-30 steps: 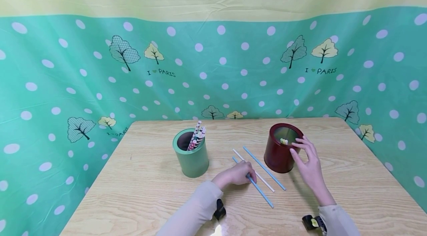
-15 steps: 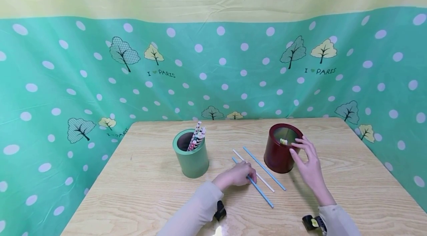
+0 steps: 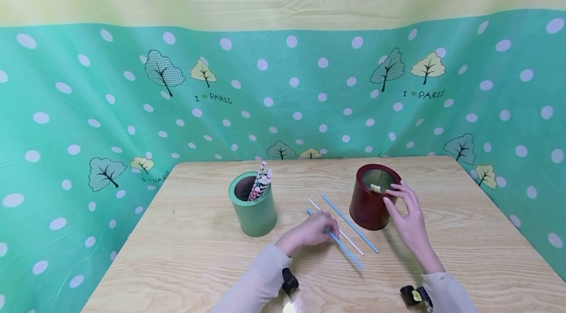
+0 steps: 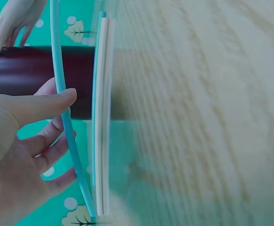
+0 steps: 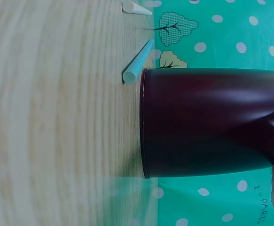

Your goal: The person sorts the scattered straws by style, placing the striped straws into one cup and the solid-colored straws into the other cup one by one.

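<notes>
A blue straw is pinched by the left hand mid-table; the dark red cup's rim is touched by the right hand's relaxed fingers, with bare wood toward the near edge.

Staged tabletop set, wooden table, polka-dot tree-print cloth backdrop all round

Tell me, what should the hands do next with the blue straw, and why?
Probably lift it toward the dark red cup. The left hand pinches one blue straw, the right hand rests on that cup's rim, and straw tips already show inside.
</notes>
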Available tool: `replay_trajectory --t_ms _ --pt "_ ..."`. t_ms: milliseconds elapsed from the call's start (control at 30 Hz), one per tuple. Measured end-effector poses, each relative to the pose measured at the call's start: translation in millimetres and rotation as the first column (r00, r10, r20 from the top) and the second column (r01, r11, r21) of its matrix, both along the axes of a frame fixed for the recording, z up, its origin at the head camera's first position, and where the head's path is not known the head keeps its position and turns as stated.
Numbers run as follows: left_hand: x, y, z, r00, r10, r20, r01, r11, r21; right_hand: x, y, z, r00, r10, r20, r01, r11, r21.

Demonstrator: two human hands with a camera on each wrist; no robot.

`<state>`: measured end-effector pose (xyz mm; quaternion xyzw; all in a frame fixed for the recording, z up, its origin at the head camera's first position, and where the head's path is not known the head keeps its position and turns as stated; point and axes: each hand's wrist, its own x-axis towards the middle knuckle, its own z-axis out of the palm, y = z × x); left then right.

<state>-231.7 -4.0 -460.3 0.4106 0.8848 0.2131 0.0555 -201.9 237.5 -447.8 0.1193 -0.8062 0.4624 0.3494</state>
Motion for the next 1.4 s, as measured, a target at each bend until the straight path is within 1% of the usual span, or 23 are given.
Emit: replay_trajectory --t_ms 133,233,367,433,500,600,733,833,1000,1067,1200,1300,1400 --pt "0.7 -1 3.2 0.997 0.050 0.052 -0.053 0.997 0.054 -0.3 0 -0.5 1.000 -0.002 -0.005 0.002 1.000 0.001" --pt "1.3 -2 5.3 0.995 0.076 0.063 -0.082 0.992 0.094 -0.4 0 -0.3 1.000 -0.004 -0.010 0.004 1.000 0.004" --pt "0.4 -3 8.5 0.995 0.075 0.060 -0.083 0.985 0.152 -0.5 0 -0.2 1.000 -0.003 -0.014 0.003 1.000 0.002" --pt "-0.7 -3 10.2 0.995 0.061 0.082 -0.076 0.977 0.198 -0.5 0 -0.2 1.000 -0.003 -0.015 0.003 1.000 0.001" --pt "-1.8 -3 11.8 0.994 0.042 0.105 -0.067 0.965 0.253 -0.6 -1 -0.2 1.000 -0.003 -0.015 0.003 1.000 0.001" --pt "-3.2 -4 14.6 0.993 0.009 0.121 -0.050 0.939 0.340 -0.7 -1 -0.4 1.000 -0.004 -0.015 0.004 1.000 0.002" --pt "-3.4 -4 19.5 0.989 -0.015 0.146 -0.048 0.905 0.422 -0.9 0 -0.5 1.000 -0.005 -0.012 0.005 1.000 0.004" --pt "-2.5 -4 23.5 0.984 -0.009 0.176 -0.074 0.888 0.454 -0.9 0 -0.5 1.000 -0.006 -0.008 0.006 1.000 0.003" --pt "0.4 -2 30.6 0.976 0.046 0.215 -0.147 0.864 0.481 -0.3 0 -0.2 1.000 -0.007 0.002 0.007 1.000 0.003" --pt "2.3 -1 35.6 0.970 0.062 0.235 -0.174 0.855 0.489 -0.3 0 0.0 1.000 -0.007 0.004 0.007 1.000 0.004" --pt "14.2 0 59.5 0.963 0.056 0.262 -0.189 0.836 0.515 -0.2 0 0.1 1.000 -0.008 0.007 0.008 1.000 0.002" --pt "22.8 -1 76.6 0.962 0.047 0.268 -0.190 0.821 0.538 -0.3 0 0.0 1.000 -0.008 0.005 0.008 1.000 0.001" --pt "23.6 0 82.1 0.961 0.047 0.272 -0.198 0.805 0.560 -0.5 0 0.0 1.000 -0.008 0.004 0.008 1.000 0.000"
